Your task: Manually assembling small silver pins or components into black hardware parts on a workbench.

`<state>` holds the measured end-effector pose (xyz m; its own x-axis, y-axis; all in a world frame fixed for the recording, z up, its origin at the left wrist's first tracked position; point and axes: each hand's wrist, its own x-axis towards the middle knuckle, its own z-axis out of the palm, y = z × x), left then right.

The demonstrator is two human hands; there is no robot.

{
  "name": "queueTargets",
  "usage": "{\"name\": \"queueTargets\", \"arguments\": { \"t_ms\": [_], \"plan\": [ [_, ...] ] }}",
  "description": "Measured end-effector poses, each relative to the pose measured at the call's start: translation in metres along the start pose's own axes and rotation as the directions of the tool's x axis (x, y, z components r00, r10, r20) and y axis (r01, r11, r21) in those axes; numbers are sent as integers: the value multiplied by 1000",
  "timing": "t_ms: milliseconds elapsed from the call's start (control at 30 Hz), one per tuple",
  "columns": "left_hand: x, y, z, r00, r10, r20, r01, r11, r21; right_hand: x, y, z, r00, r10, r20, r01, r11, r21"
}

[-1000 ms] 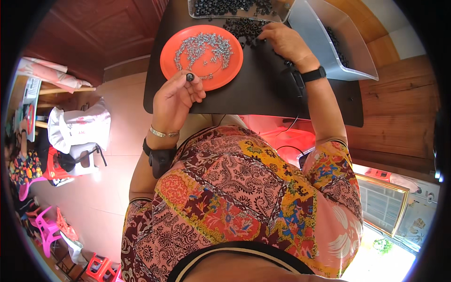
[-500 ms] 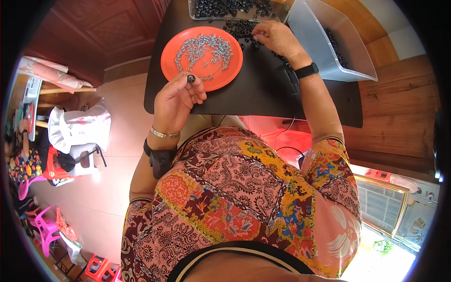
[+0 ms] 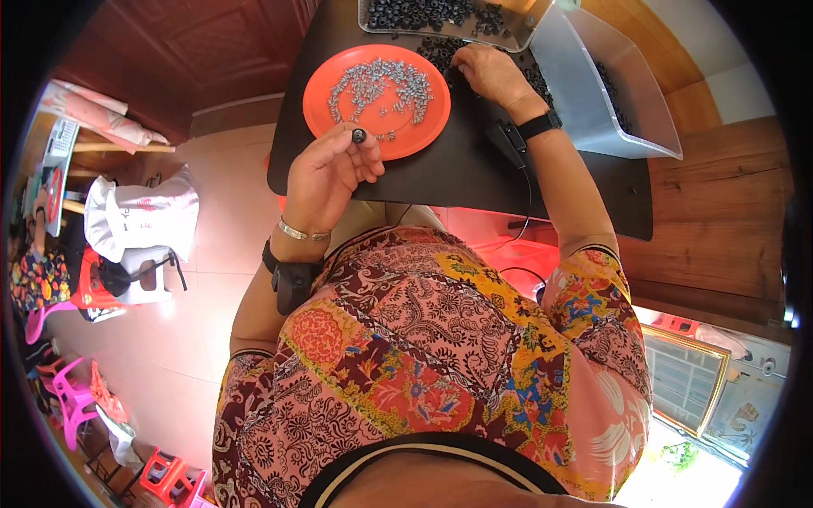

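Between the thumb and fingertips of my left hand (image 3: 330, 173) is a small black round knob (image 3: 358, 135), its end facing up. This hand is just over the near rim of an orange-red plate (image 3: 318, 114) holding many small silver metal pieces (image 3: 373, 83). Beyond the plate's right side, my right hand (image 3: 495, 78) has its fingers bent together at a loose pile of small black parts (image 3: 437, 52) on the dark table (image 3: 423, 179). Its fingertips touch the pile's edge; whatever they pinch is hidden.
At the table's far edge stands a clear tray (image 3: 474, 35) of black parts. A translucent bin (image 3: 593, 93) with more black parts sits to the right. A small black device (image 3: 508, 140) with a cable lies beneath my right wrist. A white sack (image 3: 144, 212) is off left.
My right hand has moved a little left, closer into the black pile. The left hand keeps the black knob near the plate's rim. The whole view has shifted slightly.
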<state>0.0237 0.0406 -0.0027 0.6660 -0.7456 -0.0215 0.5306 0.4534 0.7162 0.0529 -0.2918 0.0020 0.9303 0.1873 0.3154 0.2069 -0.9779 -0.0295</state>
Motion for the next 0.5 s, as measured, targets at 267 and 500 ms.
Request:
{"name": "queueTargets", "arguments": {
  "t_ms": [267,500],
  "plan": [
    [2,2,13,1000,-5,-12,6,1000,29,-6,-51,-59,976,167,140,-218,712,667],
    [12,-1,22,999,-3,34,1,999,55,-16,-115,-96,973,-150,174,-124,295,948]
  ]
}}
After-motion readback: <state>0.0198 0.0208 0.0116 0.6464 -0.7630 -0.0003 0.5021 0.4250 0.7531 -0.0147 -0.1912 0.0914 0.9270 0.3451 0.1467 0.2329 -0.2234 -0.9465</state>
